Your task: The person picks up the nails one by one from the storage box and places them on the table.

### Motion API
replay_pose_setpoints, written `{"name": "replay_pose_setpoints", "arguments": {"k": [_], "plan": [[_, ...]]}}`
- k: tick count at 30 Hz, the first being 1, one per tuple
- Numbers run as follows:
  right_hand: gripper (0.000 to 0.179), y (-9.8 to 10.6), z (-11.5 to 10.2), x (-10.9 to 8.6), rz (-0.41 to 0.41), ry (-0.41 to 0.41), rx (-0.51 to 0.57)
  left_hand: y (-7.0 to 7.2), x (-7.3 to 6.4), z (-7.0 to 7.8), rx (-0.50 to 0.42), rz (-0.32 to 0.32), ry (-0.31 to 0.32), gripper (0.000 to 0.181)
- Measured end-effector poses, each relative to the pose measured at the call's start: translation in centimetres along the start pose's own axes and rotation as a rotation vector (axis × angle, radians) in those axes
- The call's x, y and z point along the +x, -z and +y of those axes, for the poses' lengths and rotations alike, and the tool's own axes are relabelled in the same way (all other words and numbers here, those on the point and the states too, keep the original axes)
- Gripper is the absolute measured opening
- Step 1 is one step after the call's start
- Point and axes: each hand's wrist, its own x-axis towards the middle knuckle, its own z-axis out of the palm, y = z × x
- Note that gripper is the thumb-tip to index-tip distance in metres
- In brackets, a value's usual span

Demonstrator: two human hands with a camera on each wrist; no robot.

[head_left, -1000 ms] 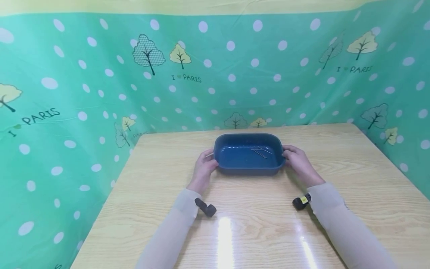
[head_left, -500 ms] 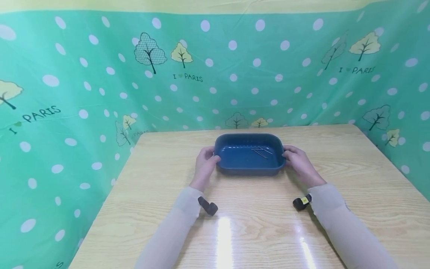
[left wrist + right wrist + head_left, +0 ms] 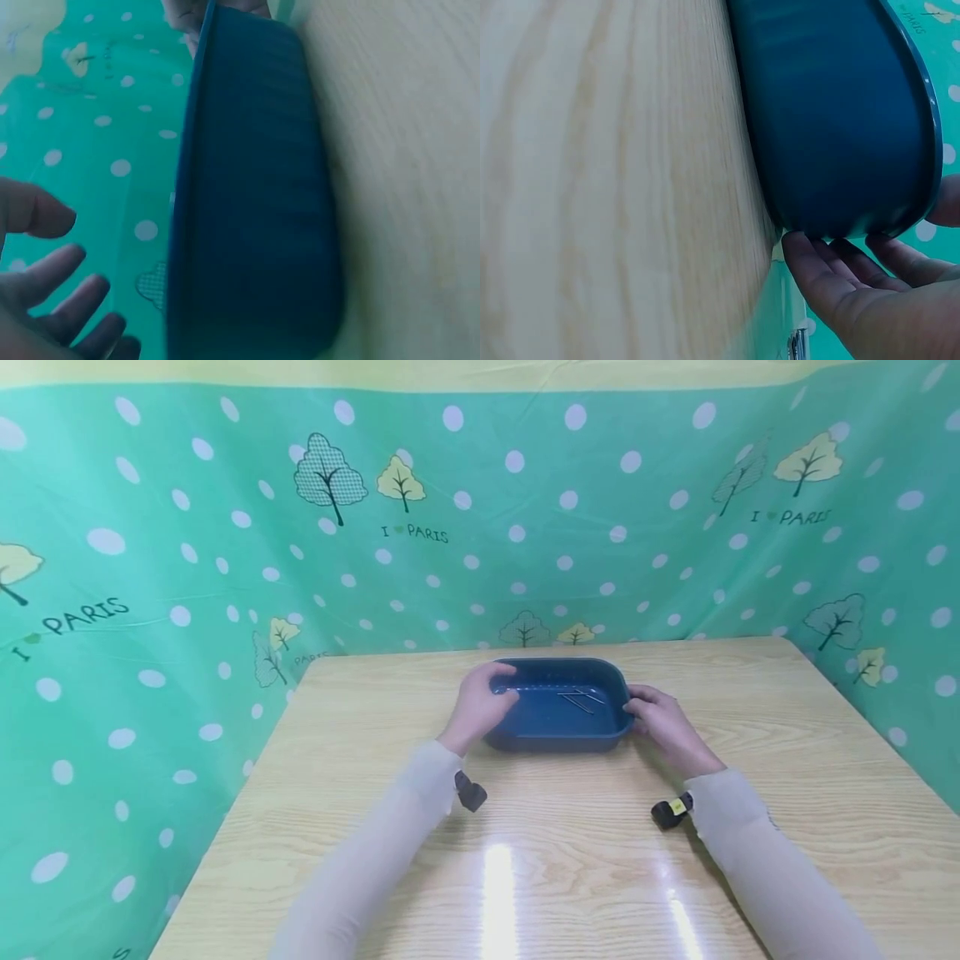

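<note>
A dark blue oblong plastic bin point(image 3: 555, 744) stands on the wooden table. Several thin metal rods point(image 3: 578, 703) lie on its floor towards the right; their exact kind is too small to tell. My left hand point(image 3: 480, 703) is over the bin's left end, thumb and fingers spread apart with nothing between them. In the left wrist view that hand point(image 3: 52, 300) is clear of the bin's rim. At the right end, my right hand point(image 3: 663, 725) holds the bin. The right wrist view has its thumb at the rim and its fingertips point(image 3: 799, 247) against the outer wall.
The light wooden table point(image 3: 360, 710) reaches back to a green curtain point(image 3: 420, 585) with white dots and printed trees, which also hangs along both sides. Bright light reflections lie on the near tabletop. A small black wrist camera point(image 3: 669, 812) sits at the right sleeve.
My left hand has let go of the bin's left end and moved up and to the right over the rim. The right hand keeps its hold, and the bin stays about where it was.
</note>
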Motion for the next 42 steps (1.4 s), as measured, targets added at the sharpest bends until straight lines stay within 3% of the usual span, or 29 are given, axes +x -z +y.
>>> {"name": "replay_pose_setpoints", "arguments": {"k": [10, 22, 29, 36, 42], "plan": [[0.052, 0.0, 0.4, 0.2, 0.013, 0.024, 0.0, -0.5, 3.1, 3.3, 0.297, -0.29, -0.138, 0.037], [0.053, 0.1, 0.4, 0.0, -0.003, 0.039, 0.04, -2.1, 5.6, 4.8, 0.689, -0.542, -0.277, 0.04], [0.053, 0.0, 0.3, -0.1, 0.001, 0.04, 0.04, -3.2, 7.1, 4.5, 0.811, -0.599, -0.378, 0.032], [0.053, 0.0, 0.4, 0.0, -0.005, 0.038, 0.039, -5.0, 8.6, 3.6, 0.929, -0.566, -0.496, 0.022], [0.053, 0.1, 0.3, -0.1, -0.017, 0.047, 0.036, -7.0, 9.1, 3.3, 1.037, -0.547, -0.606, 0.021]]}}
